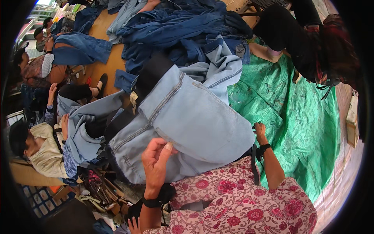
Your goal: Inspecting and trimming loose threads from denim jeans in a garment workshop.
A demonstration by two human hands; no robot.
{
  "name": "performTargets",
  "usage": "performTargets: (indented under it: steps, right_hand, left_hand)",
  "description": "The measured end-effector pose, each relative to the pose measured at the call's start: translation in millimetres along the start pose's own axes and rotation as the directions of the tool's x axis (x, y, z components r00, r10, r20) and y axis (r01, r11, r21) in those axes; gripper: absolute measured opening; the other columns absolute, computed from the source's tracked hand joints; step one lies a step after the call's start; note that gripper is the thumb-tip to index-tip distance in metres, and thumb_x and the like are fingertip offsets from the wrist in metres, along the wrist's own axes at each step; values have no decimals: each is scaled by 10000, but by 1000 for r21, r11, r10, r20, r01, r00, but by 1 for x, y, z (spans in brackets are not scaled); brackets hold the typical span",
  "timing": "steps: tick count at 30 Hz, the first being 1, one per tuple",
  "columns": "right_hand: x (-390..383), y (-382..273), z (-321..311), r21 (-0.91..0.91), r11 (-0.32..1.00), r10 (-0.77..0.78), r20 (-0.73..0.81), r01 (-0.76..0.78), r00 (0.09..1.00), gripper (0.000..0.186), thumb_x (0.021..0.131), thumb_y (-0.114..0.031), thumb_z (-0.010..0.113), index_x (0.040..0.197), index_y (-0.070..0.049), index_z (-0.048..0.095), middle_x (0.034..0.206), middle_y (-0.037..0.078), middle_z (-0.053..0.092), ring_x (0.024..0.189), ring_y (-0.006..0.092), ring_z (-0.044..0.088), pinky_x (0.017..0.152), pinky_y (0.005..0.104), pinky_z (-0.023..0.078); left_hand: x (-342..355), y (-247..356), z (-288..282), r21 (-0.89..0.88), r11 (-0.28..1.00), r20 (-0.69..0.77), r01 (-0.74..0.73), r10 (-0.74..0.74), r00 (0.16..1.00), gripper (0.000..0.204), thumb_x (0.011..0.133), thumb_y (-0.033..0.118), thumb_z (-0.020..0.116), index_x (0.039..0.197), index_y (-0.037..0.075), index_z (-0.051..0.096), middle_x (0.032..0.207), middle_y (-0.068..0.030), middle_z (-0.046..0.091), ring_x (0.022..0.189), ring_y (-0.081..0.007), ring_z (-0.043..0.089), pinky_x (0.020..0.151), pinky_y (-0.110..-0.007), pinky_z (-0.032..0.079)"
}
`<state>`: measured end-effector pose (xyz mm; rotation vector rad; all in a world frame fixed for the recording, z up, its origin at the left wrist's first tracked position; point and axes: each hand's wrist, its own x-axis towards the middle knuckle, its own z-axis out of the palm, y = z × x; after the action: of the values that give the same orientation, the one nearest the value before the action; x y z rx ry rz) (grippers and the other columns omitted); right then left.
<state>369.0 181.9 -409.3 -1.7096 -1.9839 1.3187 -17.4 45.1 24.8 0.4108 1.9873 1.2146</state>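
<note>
Light-blue denim pants [206, 117] with a wide black waistband [150, 78] lie spread across my lap, the waistband pointing away to the upper left. A small pale label [133, 99] shows at the waistband. Over the lower part of the denim is my left hand [156, 160], its thumb and forefinger pinched together; anything tiny between them is too small to name. At the right edge of the pants my right hand [261, 133] has its fingers curled, with a small dark thing at the fingertips that I cannot make out.
A big heap of dark-blue denim [175, 31] lies ahead. Green plastic sheeting [296, 128] covers the floor at right, where a person in black [280, 35] sits. At left, another person handles light denim [80, 132]. Scraps and sticks [113, 195] lie near my left arm.
</note>
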Motion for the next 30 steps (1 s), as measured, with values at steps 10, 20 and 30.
performTargets:
  steps: [10, 20, 30]
  right_hand:
    - [-7, -262, -127, 702, 703, 165, -7, -113, 986, 191, 994, -257, 539, 1050, -74, 549, 678, -19, 489, 494, 53, 423, 433, 211, 320]
    - [-46, -456, -132, 481, 874, -330, 699, -75, 634, 394, 1039, -373, 487, 899, -16, 580, 607, -17, 398, 526, 72, 372, 481, 260, 308]
    - [-53, -470, -80, 112, 606, -692, 563, 788, 452, 267, 916, -256, 684, 935, -25, 552, 694, 143, 564, 579, 320, 560, 516, 411, 410]
  left_hand:
    - [-8, -6, 13, 192, 958, -212, -212, 251, 944, 162, 966, 147, 619, 941, -12, 635, 779, -41, 658, 712, -85, 599, 680, -242, 477]
    - [9, -25, 13, -204, 973, -57, -104, 95, 994, 123, 911, 96, 664, 922, -24, 644, 749, -27, 658, 670, -74, 592, 624, -220, 470]
    - [12, -29, 4, -299, 951, -20, -83, 81, 997, 93, 932, 72, 627, 931, -19, 643, 764, -56, 671, 674, -95, 615, 632, -232, 500]
